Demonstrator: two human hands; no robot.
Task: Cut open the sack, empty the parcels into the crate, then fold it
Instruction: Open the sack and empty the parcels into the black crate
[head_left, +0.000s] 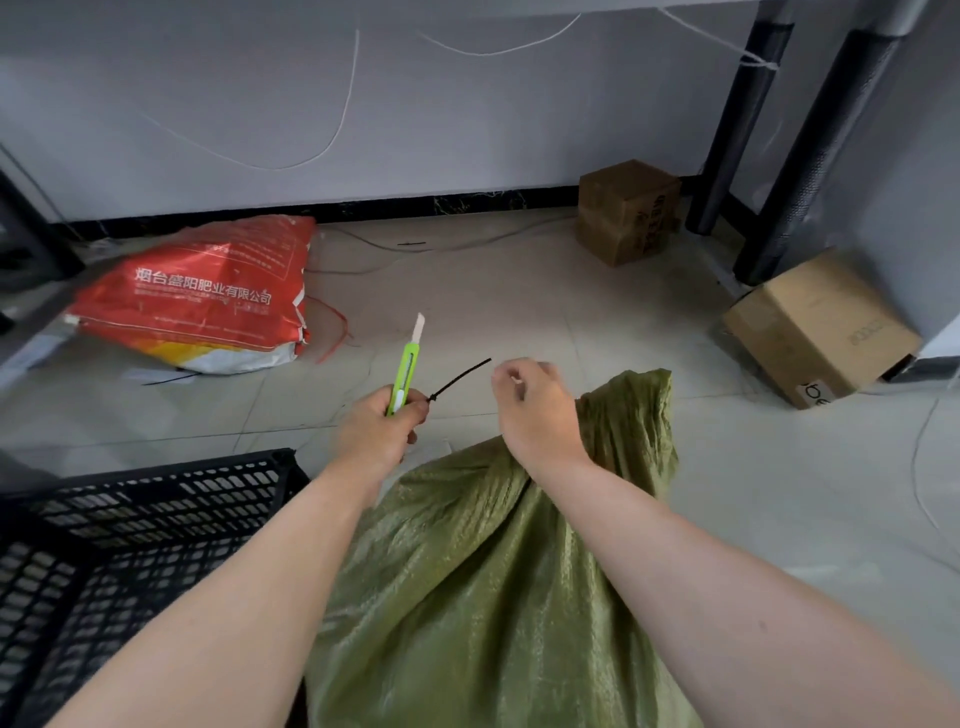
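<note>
1. Foreground: a bulging green woven plastic sack (467, 597) stands on pale floor tiles (519, 291) btwn the person's forearms, neck bunched at upper right.
2. Lower left, just beside sack: a black plastic lattice crate (104, 545).
3. Left hand (376, 431) is fisted round a lime-green utility knife (404, 371), blade out & pointing up; a black cable tie (460, 378) juts from the same grip.
4. Right hand (537, 415) sits over sack's neck, fingers curled; can't tell whether it holds anything.
5. Further back, left: a red printed bag (202, 291) lying flat.
6. Far right: a brown cardboard box (626, 210) by the grey wall (467, 104), a second tan cardboard box (815, 327) nearer, black table legs (737, 130) btwn them.
</note>
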